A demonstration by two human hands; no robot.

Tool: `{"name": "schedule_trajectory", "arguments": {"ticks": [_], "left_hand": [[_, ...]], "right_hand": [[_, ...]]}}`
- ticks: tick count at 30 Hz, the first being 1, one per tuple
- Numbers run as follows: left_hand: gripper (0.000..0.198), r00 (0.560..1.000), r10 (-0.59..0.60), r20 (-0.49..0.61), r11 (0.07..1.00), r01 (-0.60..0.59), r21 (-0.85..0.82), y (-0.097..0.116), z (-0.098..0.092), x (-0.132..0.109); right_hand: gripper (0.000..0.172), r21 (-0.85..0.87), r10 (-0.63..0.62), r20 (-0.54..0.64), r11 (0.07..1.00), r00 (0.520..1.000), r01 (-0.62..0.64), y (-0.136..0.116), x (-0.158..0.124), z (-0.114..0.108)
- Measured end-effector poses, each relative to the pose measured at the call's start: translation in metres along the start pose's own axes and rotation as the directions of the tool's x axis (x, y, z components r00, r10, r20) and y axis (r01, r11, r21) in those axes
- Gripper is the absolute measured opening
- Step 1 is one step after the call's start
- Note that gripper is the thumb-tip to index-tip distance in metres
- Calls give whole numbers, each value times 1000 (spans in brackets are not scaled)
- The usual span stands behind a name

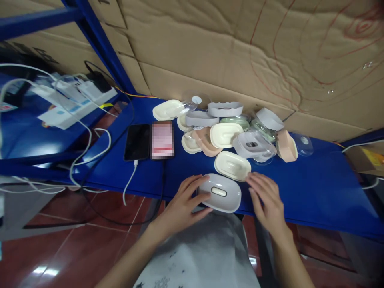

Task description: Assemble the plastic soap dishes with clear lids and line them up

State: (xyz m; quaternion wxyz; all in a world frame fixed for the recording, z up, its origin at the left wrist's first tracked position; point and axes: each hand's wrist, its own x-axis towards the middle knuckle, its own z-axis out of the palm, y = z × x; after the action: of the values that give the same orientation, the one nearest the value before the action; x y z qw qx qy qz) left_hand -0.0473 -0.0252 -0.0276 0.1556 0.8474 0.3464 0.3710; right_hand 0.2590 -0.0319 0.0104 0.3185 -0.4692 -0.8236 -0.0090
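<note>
A grey oval lid with a cream handle slot (pixel 220 193) lies at the front edge of the blue shelf (pixel 315 188). My left hand (pixel 186 200) rests against the lid's left side, thumb and fingers curled around its rim. My right hand (pixel 265 196) lies just right of the lid, fingers stretched out and flat, apart from it. Directly behind the lid sits a cream oval lid (pixel 232 165). Further back is a pile of several cream, pink, green and grey box parts and clear lids (pixel 228 128).
Two phones (pixel 137 142) (pixel 162 140) lie left of the pile, each with a cable hanging over the edge. A power strip with chargers (pixel 75 100) sits at the far left. Cardboard lines the back wall. Red tiled floor below.
</note>
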Motion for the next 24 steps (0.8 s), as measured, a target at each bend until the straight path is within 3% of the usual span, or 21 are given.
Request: {"name": "schedule_trajectory", "arguments": {"ticks": [4,7,10,13,18,21,24], "left_hand": [[27,1000,-15,-11,999,14,-43,-1,1,-3],[27,1000,-31,-6,997,30,-69,-2,1,-3],[26,999,-35,-16,996,33,-77,-1,1,-2],[26,999,-34,-24,996,32,-79,1,0,0],[26,999,-35,-24,990,32,-134,-1,0,2],[34,999,-46,-17,984,42,-176,-3,0,1],[59,990,-140,13,966,139,-217,-4,-1,-1]], "right_hand": [[48,-238,38,-109,969,993,-63,23,28,-10],[49,-380,19,-44,924,999,-34,35,51,-6],[45,-404,-20,23,914,1000,27,44,73,3],[38,-280,-53,33,958,998,60,51,93,8],[39,18,-8,-175,1000,984,11,44,113,-4],[45,135,-22,-192,990,981,48,27,103,-14],[49,241,-69,-81,967,994,87,10,74,-18]]}}
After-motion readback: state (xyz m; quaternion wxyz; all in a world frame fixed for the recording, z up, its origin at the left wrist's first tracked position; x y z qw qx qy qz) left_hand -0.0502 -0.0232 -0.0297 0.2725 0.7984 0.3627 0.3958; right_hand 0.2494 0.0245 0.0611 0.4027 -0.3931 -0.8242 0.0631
